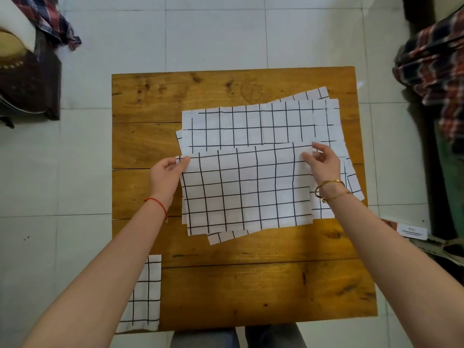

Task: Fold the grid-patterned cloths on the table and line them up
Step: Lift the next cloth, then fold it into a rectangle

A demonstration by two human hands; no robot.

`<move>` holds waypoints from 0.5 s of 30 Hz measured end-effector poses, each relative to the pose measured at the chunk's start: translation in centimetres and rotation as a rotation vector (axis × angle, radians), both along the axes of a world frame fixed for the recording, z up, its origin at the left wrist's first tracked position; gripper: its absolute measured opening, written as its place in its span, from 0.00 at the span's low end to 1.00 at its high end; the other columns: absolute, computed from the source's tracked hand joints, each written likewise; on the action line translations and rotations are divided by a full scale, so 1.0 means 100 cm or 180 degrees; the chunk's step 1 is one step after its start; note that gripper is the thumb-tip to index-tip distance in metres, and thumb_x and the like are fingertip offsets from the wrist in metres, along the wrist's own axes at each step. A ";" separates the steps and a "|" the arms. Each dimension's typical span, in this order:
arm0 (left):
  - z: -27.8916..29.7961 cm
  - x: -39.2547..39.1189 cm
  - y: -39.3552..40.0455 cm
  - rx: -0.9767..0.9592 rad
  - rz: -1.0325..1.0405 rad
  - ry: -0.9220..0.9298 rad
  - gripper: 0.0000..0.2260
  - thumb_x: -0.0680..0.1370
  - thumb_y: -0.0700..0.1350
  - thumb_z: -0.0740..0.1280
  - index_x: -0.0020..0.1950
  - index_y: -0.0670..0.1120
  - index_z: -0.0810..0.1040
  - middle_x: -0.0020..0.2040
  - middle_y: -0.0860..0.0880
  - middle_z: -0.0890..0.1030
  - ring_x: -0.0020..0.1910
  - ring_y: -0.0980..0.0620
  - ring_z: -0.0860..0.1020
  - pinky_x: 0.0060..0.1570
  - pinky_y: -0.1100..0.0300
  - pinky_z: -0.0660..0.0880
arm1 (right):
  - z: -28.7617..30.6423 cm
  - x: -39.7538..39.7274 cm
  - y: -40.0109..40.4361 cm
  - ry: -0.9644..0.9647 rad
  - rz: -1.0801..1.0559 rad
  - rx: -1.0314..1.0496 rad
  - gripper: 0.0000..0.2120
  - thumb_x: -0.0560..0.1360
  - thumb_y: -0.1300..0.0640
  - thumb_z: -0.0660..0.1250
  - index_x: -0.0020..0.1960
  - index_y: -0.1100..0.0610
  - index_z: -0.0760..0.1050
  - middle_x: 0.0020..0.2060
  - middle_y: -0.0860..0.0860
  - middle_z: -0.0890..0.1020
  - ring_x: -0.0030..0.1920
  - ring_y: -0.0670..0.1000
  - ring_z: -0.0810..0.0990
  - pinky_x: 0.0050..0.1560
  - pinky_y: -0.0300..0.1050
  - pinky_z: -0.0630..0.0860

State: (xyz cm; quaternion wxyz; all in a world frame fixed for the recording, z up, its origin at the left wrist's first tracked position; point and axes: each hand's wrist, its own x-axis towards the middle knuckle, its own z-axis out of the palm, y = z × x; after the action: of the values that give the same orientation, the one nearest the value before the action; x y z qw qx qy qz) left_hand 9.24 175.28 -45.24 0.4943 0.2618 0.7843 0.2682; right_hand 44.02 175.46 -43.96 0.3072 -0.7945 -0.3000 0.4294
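Note:
A pile of white cloths with black grid lines [253, 124] lies on the right half of the wooden table [150, 101]. The top cloth [246, 189] is doubled over toward me. My left hand [167, 172] pinches its far left corner. My right hand [322, 162] pinches its far right corner. Both corners sit over the middle of the pile. One folded grid cloth [147, 295] lies at the table's near left corner, partly under my left forearm.
Plaid fabric [437, 69] hangs at the right beside the table, and more plaid cloth [54, 20] lies at the upper left on dark furniture [27, 84]. White floor tiles surround the table. A paper label [411, 231] lies on the floor at right.

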 end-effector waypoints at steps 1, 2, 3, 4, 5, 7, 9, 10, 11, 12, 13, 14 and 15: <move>0.000 0.002 0.002 -0.0003 -0.0011 0.0028 0.23 0.72 0.53 0.73 0.63 0.43 0.75 0.57 0.48 0.80 0.57 0.50 0.77 0.53 0.61 0.72 | -0.001 0.000 0.001 -0.0045 0.0049 -0.0010 0.19 0.72 0.57 0.71 0.62 0.52 0.73 0.47 0.52 0.76 0.50 0.48 0.75 0.58 0.43 0.73; 0.000 0.003 0.004 0.0003 -0.0040 0.0079 0.24 0.72 0.52 0.74 0.64 0.44 0.74 0.58 0.48 0.79 0.57 0.51 0.76 0.52 0.62 0.71 | -0.002 -0.001 0.001 -0.0100 0.0085 -0.0031 0.20 0.72 0.57 0.71 0.63 0.52 0.72 0.48 0.52 0.76 0.51 0.48 0.75 0.58 0.43 0.73; 0.000 0.005 0.006 0.0037 -0.0083 0.0162 0.25 0.72 0.52 0.74 0.64 0.45 0.73 0.57 0.49 0.79 0.56 0.51 0.77 0.49 0.64 0.71 | -0.004 -0.003 0.002 -0.0177 0.0134 -0.0065 0.22 0.72 0.58 0.71 0.65 0.53 0.71 0.50 0.52 0.76 0.50 0.49 0.75 0.58 0.43 0.72; 0.000 0.006 0.007 0.0089 -0.0129 0.0269 0.24 0.71 0.50 0.75 0.64 0.46 0.72 0.57 0.49 0.79 0.54 0.51 0.77 0.46 0.66 0.72 | -0.006 -0.005 0.003 -0.0290 0.0206 -0.0096 0.24 0.72 0.58 0.71 0.66 0.53 0.69 0.52 0.52 0.76 0.51 0.49 0.75 0.58 0.43 0.72; 0.000 0.008 0.007 0.0164 -0.0188 0.0400 0.24 0.71 0.49 0.75 0.64 0.47 0.72 0.56 0.49 0.79 0.53 0.52 0.78 0.43 0.67 0.72 | -0.009 -0.006 0.004 -0.0447 0.0307 -0.0103 0.25 0.72 0.58 0.71 0.67 0.54 0.67 0.54 0.53 0.76 0.53 0.50 0.74 0.57 0.43 0.72; 0.000 0.011 0.005 0.0384 -0.0483 0.0792 0.25 0.71 0.48 0.76 0.64 0.47 0.71 0.57 0.50 0.77 0.51 0.52 0.77 0.45 0.65 0.75 | -0.015 -0.008 0.005 -0.0939 0.0643 -0.0039 0.26 0.72 0.59 0.70 0.68 0.55 0.66 0.60 0.55 0.74 0.59 0.54 0.72 0.61 0.47 0.70; -0.002 0.012 0.001 0.0645 -0.1052 0.1258 0.25 0.72 0.47 0.74 0.66 0.47 0.71 0.60 0.49 0.75 0.57 0.51 0.74 0.55 0.60 0.74 | -0.018 -0.013 0.005 -0.1455 0.1053 0.0146 0.24 0.73 0.59 0.69 0.67 0.58 0.67 0.62 0.57 0.72 0.62 0.57 0.69 0.64 0.48 0.66; -0.003 0.013 -0.002 0.0762 -0.1384 0.1438 0.24 0.73 0.46 0.73 0.67 0.47 0.70 0.62 0.48 0.73 0.61 0.51 0.72 0.61 0.58 0.72 | -0.018 -0.018 0.004 -0.1639 0.1244 0.0306 0.22 0.73 0.60 0.67 0.66 0.59 0.68 0.62 0.57 0.72 0.62 0.57 0.69 0.63 0.46 0.65; -0.004 0.015 -0.005 0.0853 -0.1707 0.1584 0.23 0.75 0.46 0.71 0.68 0.47 0.70 0.64 0.48 0.72 0.64 0.50 0.69 0.64 0.56 0.69 | -0.018 -0.025 0.004 -0.1775 0.1444 0.0489 0.20 0.73 0.60 0.66 0.65 0.60 0.69 0.61 0.57 0.73 0.61 0.58 0.70 0.63 0.46 0.64; -0.005 0.016 -0.008 0.0934 -0.2001 0.1718 0.23 0.76 0.45 0.70 0.69 0.47 0.70 0.65 0.48 0.71 0.66 0.50 0.67 0.66 0.55 0.67 | -0.018 -0.034 0.004 -0.1891 0.1682 0.0665 0.19 0.73 0.60 0.64 0.63 0.60 0.71 0.60 0.57 0.73 0.60 0.58 0.70 0.63 0.46 0.65; -0.006 0.018 -0.011 0.1004 -0.2259 0.1851 0.22 0.76 0.45 0.69 0.70 0.47 0.69 0.66 0.49 0.71 0.67 0.50 0.66 0.68 0.53 0.67 | -0.018 -0.043 0.004 -0.1982 0.1964 0.0795 0.17 0.74 0.60 0.63 0.63 0.60 0.71 0.60 0.57 0.74 0.60 0.58 0.70 0.63 0.47 0.66; -0.007 0.019 -0.014 0.1049 -0.2484 0.1971 0.23 0.77 0.46 0.68 0.71 0.47 0.68 0.67 0.49 0.70 0.68 0.50 0.65 0.69 0.52 0.66 | -0.018 -0.054 0.004 -0.2043 0.2266 0.0888 0.17 0.74 0.60 0.62 0.63 0.59 0.72 0.60 0.56 0.74 0.61 0.58 0.70 0.63 0.49 0.67; -0.007 0.021 -0.016 0.1062 -0.2686 0.2073 0.24 0.77 0.46 0.67 0.72 0.47 0.67 0.69 0.49 0.69 0.70 0.50 0.64 0.70 0.51 0.65 | -0.018 -0.064 0.004 -0.2069 0.2564 0.0961 0.17 0.74 0.60 0.62 0.63 0.59 0.72 0.61 0.56 0.74 0.61 0.58 0.70 0.62 0.50 0.69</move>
State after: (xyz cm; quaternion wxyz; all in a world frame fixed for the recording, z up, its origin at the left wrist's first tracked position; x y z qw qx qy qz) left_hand 11.33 173.64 -45.97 0.2428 0.6971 0.6707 0.0728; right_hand 37.58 175.86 -45.76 0.1204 -0.6556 -0.7189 0.1974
